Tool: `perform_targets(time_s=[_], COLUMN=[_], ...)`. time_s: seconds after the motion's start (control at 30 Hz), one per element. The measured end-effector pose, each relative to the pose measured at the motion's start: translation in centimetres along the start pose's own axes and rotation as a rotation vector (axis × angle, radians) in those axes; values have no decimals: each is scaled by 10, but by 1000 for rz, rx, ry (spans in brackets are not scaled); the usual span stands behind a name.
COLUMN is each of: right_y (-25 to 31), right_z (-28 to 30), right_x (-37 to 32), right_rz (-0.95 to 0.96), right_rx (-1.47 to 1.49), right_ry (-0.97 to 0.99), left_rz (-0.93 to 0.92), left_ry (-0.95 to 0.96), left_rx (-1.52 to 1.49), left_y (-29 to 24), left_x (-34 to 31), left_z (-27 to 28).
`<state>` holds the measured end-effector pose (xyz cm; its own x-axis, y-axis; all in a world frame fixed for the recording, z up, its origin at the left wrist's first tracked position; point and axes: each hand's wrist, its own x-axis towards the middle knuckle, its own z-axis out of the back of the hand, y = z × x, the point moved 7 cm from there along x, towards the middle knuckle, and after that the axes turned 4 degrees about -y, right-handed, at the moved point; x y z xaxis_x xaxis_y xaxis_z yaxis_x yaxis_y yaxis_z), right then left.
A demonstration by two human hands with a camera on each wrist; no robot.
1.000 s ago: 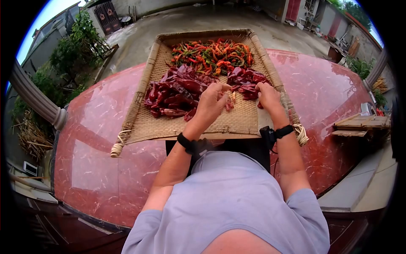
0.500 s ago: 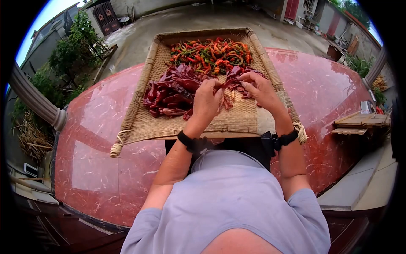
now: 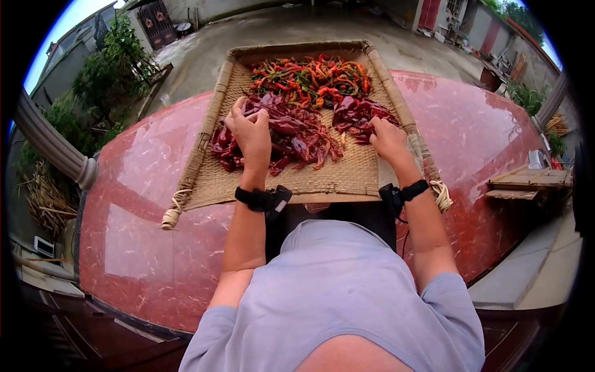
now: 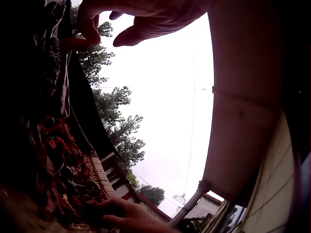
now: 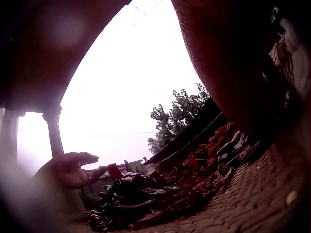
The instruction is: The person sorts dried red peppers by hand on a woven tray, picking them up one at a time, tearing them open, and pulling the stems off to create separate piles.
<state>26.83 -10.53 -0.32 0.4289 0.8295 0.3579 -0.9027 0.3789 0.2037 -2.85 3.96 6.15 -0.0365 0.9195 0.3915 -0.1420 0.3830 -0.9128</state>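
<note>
My left hand (image 3: 250, 133) is over the left pile of large dark red dried chilies (image 3: 285, 127), its thumb and fingers apart. A gap shows between that thumb and the bent fingers (image 4: 91, 31) in the left wrist view. At the edge of the smaller right pile of dark red chilies (image 3: 359, 115), my right hand (image 3: 390, 139) has its fingertips lowered to the pods; I cannot tell whether they pinch one. Thin shriveled red pieces (image 3: 325, 149) lie at the near edge of the left pile. Both piles lie on a woven tray (image 3: 338, 181).
Small red, orange and green chilies (image 3: 310, 77) cover the tray's far end. A raised, bound rim (image 3: 212, 118) edges the tray. It rests above a shiny red marble floor (image 3: 142, 242). A wooden board (image 3: 530, 177) stands at right.
Half a second ago both hands met over the tray's middle with a dark red chili between them. Since then my left hand has moved left over its pile, my right back to the right pile.
</note>
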Motion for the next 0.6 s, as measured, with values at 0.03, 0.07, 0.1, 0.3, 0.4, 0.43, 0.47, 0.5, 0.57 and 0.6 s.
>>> perform_targets(time_s=[0.03,0.07,0.1,0.3,0.4,0.43,0.47,0.5,0.57,0.6], right_y=[2,4,7,51,71,71,71,71,69,71], right_z=[10,21,37,41,34,33,32,31,28,28], right_x=[-1,-4,-8,-27,-37,-38,-40,-41,-41,-41], right_rz=[-12,-25,-40,-192,-124,-121,-119,-118,-116,-103], right_rx=[60,122,183,1297,1423,1429,1435,1442,1412,1406], right_ry=[-55,-108,-160,183,288,297,308,318,312,340], left_rz=[-34,-113,-110,-199,21,51,84,117,102,109], left_ry=[16,28,134,635,842,839,837,834,810,829], left_rx=[20,-3,-110,-101,-308,-300,-290,-280,-334,-324], left_y=[-2,-6,-4,-22,-15,-12,-7,-4,-9,-12], left_x=[-4,-10,-15,-71,-87,-85,-83,-82,-82,-82], left_z=[-1,-4,-14,-71,-84,-84,-85,-85,-83,-81])
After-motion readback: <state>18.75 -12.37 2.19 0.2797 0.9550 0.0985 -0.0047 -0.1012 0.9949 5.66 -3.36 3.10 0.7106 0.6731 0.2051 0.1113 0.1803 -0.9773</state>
